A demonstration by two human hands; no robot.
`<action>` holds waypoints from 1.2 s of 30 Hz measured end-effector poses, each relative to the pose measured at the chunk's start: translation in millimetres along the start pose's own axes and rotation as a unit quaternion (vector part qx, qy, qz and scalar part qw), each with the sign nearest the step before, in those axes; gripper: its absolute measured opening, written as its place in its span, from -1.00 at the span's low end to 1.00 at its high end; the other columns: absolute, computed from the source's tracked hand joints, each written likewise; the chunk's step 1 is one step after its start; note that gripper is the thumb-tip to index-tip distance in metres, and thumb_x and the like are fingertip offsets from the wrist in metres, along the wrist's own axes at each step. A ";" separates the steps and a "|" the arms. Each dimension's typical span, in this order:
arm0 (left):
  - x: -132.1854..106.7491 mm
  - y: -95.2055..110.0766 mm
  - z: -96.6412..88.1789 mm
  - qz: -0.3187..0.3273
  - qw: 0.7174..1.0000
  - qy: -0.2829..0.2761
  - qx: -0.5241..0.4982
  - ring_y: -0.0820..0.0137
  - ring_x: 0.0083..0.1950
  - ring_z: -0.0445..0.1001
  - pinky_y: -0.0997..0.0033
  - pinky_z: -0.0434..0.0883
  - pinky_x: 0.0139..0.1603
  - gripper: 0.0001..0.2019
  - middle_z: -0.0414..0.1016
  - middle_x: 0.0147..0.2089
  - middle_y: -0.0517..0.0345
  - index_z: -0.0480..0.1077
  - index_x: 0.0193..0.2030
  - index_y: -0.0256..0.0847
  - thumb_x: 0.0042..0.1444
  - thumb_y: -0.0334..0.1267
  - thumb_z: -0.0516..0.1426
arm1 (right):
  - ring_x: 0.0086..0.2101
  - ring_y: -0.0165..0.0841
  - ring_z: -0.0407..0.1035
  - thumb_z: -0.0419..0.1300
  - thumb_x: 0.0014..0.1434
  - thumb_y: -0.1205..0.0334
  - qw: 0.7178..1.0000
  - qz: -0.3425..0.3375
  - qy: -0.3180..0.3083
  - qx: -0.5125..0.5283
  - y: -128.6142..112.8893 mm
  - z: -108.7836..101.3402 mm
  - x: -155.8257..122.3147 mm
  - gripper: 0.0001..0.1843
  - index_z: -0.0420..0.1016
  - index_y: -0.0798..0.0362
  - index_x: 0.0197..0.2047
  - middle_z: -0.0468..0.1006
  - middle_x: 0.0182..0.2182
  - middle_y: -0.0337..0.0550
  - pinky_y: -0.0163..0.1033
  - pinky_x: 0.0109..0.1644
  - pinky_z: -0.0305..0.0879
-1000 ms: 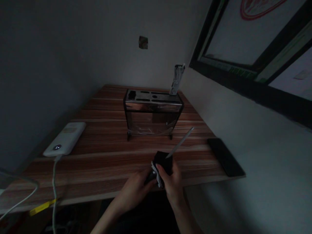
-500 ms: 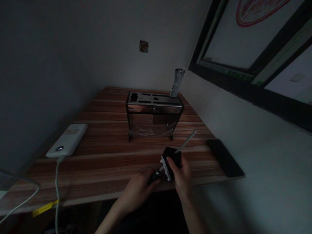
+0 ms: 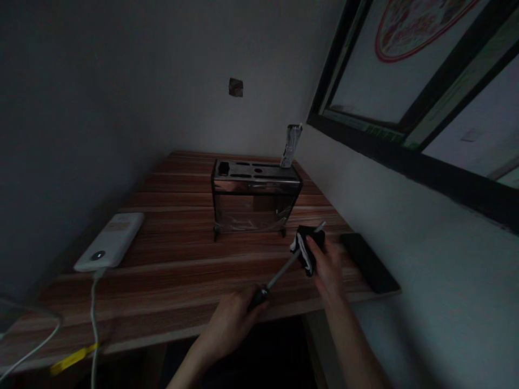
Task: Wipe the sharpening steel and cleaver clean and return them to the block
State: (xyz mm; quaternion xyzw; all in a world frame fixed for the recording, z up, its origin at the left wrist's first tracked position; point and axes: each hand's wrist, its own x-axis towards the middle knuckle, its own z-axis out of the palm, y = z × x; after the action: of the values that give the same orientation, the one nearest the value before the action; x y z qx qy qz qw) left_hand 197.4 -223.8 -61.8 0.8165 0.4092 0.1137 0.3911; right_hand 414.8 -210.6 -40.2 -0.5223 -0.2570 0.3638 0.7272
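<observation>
My left hand [image 3: 233,323] is closed round the dark handle of a long thin metal rod [image 3: 284,273], maybe a sharpening steel or a knife, at the table's front edge. The rod points up and to the right. My right hand [image 3: 327,266] grips a black and white cloth [image 3: 308,248] wrapped round the rod near its tip. Behind them stands a shiny metal knife holder [image 3: 254,201] with slots in its top and a see-through front.
A white power bank [image 3: 110,240] with a cable [image 3: 94,319] lies at the left of the wooden table [image 3: 170,270]. A black phone [image 3: 367,262] lies near the right edge. A silvery packet [image 3: 290,146] leans in the back corner. A framed window is on the right wall.
My right hand has slid the cloth along the rod from near the handle up to the tip. The left hand has stayed on the handle.
</observation>
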 end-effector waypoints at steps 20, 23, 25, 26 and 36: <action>-1.1 0.8 -1.3 -0.014 1.000 0.008 -0.010 0.27 -0.14 0.50 0.40 0.34 -0.15 -0.77 0.56 -0.17 0.09 0.38 -0.09 -0.14 0.23 -0.15 -0.01 | -0.53 -0.44 0.46 0.44 -0.22 0.16 0.996 -0.078 0.038 0.031 -29.1 -23.0 63.1 -0.67 0.58 0.12 -0.34 0.61 -0.49 -0.26 -0.38 -0.46 0.42; -0.5 -3.1 0.6 -0.014 0.999 0.018 -0.036 0.28 -0.12 0.50 0.41 0.34 -0.12 -0.74 0.56 -0.14 0.08 0.38 -0.04 -0.14 0.23 -0.15 -0.02 | -0.44 -0.48 0.48 0.44 -0.22 0.19 0.991 -0.097 0.068 0.065 -27.7 -27.9 77.5 -0.68 0.58 0.11 -0.34 0.62 -0.43 -0.28 -0.41 -0.31 0.43; -0.4 -4.0 0.8 -0.018 0.998 0.024 -0.053 0.29 -0.11 0.49 0.42 0.33 -0.10 -0.72 0.55 -0.13 0.09 0.37 -0.01 -0.14 0.23 -0.14 -0.03 | -0.39 -0.47 0.49 0.44 -0.22 0.19 0.989 -0.095 0.074 0.089 -24.6 -29.9 83.8 -0.68 0.58 0.08 -0.33 0.62 -0.39 -0.29 -0.40 -0.26 0.43; -0.5 -4.0 0.6 -0.019 0.998 0.028 -0.058 0.29 -0.10 0.49 0.42 0.33 -0.09 -0.72 0.55 -0.13 0.09 0.37 -0.01 -0.15 0.23 -0.14 -0.03 | -0.37 -0.46 0.49 0.43 -0.21 0.17 0.989 -0.086 0.071 0.099 -22.5 -30.5 86.0 -0.67 0.58 0.06 -0.32 0.62 -0.38 -0.30 -0.37 -0.24 0.43; -3.7 -0.3 -4.2 -0.035 0.997 0.027 -0.067 0.30 -0.14 0.48 0.43 0.33 -0.11 -0.72 0.54 -0.17 0.10 0.39 -0.06 -0.18 0.22 -0.13 -0.03 | -0.34 -0.32 0.51 0.41 -0.18 0.02 0.993 0.023 0.013 0.112 -4.8 -28.1 100.7 -0.62 0.55 0.01 -0.28 0.63 -0.37 -0.29 -0.19 -0.20 0.46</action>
State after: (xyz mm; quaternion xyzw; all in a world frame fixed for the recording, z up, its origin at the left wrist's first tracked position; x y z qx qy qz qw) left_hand 192.8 -224.2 -58.7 0.7704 0.4395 0.1487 0.4373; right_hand 498.0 -147.3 -45.3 -0.4483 -0.1931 0.4004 0.7755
